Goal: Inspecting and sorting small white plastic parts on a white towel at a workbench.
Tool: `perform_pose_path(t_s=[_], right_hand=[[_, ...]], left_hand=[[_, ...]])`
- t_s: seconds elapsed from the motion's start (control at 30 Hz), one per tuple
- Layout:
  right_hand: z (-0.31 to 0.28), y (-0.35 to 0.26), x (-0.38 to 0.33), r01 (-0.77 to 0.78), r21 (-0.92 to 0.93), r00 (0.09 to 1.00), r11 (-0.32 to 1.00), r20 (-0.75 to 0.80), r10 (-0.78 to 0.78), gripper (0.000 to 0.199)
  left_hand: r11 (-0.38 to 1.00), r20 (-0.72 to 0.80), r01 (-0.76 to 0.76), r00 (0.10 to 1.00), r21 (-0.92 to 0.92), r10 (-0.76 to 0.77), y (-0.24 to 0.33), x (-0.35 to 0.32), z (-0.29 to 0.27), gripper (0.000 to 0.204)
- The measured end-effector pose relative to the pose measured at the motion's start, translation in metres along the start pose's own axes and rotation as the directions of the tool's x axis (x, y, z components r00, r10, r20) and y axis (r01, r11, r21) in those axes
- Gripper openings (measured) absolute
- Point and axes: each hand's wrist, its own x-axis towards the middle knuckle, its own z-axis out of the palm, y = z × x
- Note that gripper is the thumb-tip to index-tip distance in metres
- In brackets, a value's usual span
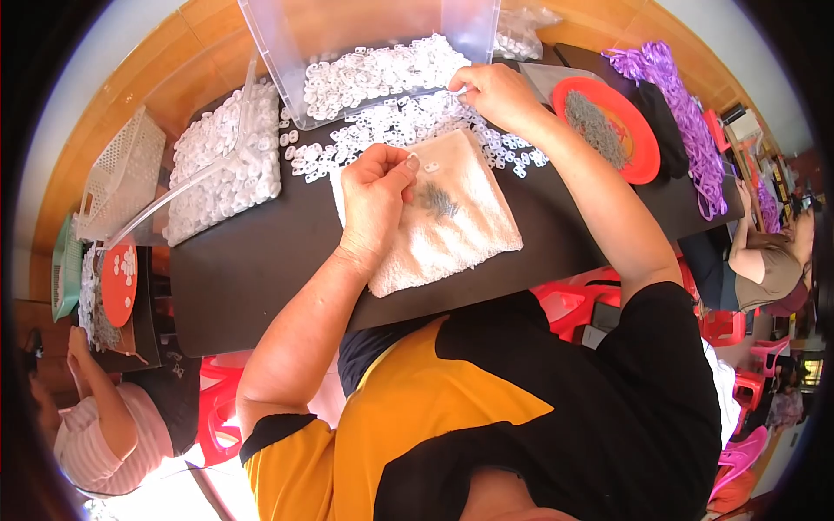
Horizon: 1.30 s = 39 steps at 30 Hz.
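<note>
My left hand (375, 187) is closed in a pinch above a cream towel (434, 256); what sits between its fingertips is too small to name. On the towel lie a little heap of thin grey metal pieces (437, 201) and one small white plastic piece (432, 168) with holes. My right hand (497, 94) reaches to a spread of similar white plastic pieces (391, 124) in front of a clear plastic bin (287, 65). Its thumb and forefinger are pinched together at those pieces, and the tips blend with the white, so any piece in them is hard to make out.
A red plate (645, 143) of grey metal pieces (595, 128) stands right, beside purple ribbons (686, 113). Left are a bulging bag of white pieces (221, 165) and a white basket (122, 169). Co-workers (122, 425) (764, 269) sit on both sides.
</note>
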Motion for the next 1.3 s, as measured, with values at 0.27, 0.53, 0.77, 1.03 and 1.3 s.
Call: perform_pose_path(t_s=[0.27, 0.53, 0.77, 1.03, 1.3], right_hand=[[0.015, -0.005, 0.021, 0.094, -0.229, 0.994, 0.969, 0.083, -0.077, 0.018], [0.007, -0.018, 0.004, 0.081, -0.011, 0.992, 0.997, -0.092, -0.082, 0.015], [0.015, -0.017, -0.021, 0.028, 0.297, 0.994, 0.955, -0.110, 0.005, 0.013], [0.008, -0.033, -0.043, 0.227, 0.341, 0.974, 0.912, -0.103, -0.204, 0.017], [-0.004, -0.033, -0.061, 0.085, -0.050, 0.977, 0.995, -0.190, -0.093, 0.013]], left_hand=[[0.999, -0.018, 0.007, 1.000, -0.031, -0.008, 0.001, -0.002, 0.000, 0.008], [0.999, -0.009, 0.046, 0.999, -0.011, -0.047, 0.003, 0.000, -0.003, 0.010], [0.999, -0.019, 0.033, 0.999, -0.007, -0.033, 0.006, 0.001, -0.001, 0.011], [0.997, -0.012, 0.028, 1.000, -0.068, -0.028, 0.003, 0.003, -0.007, 0.010], [0.998, -0.005, 0.026, 1.000, -0.048, -0.026, 0.006, 0.000, -0.007, 0.011]])
